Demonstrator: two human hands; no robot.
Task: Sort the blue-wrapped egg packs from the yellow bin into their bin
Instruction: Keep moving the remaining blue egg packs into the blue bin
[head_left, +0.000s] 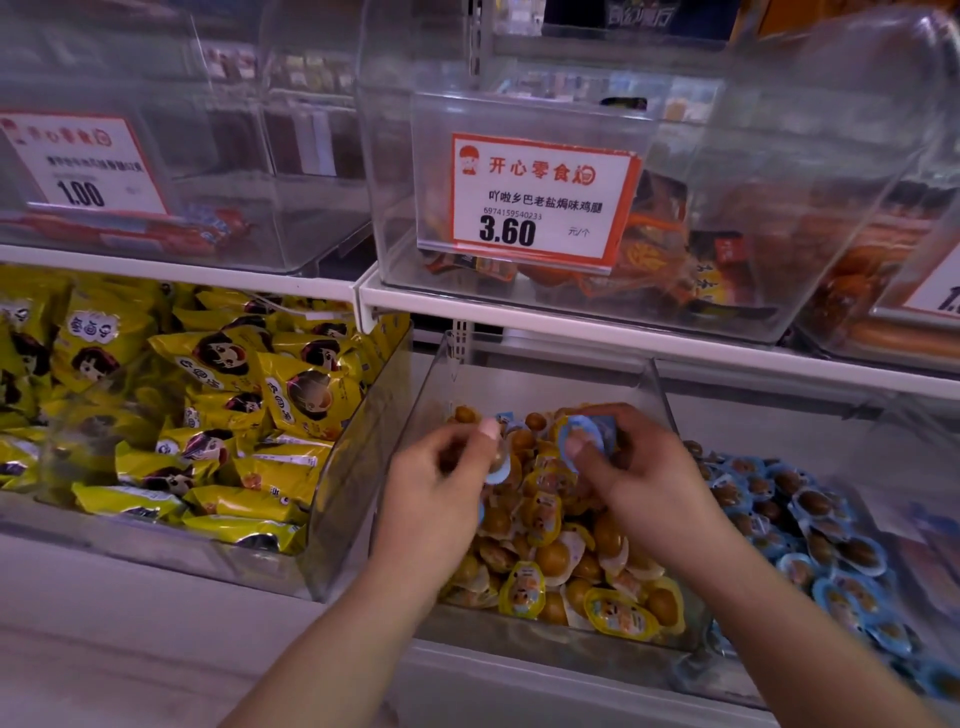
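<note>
Hands work over the clear bin of yellow-wrapped egg packs. One small blue-wrapped egg pack is pinched by the right hand, another by the left hand. Packs look light, slippery, best gripped by the rim. Right of the bin lies the blue-pack bin, beyond a clear wall.

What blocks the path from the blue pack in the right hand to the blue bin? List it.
Only the clear divider wall between the two bins. The right hand holds the blue pack above the yellow bin, so lifting over that wall reaches the blue bin; nothing else visible intervenes.
</note>
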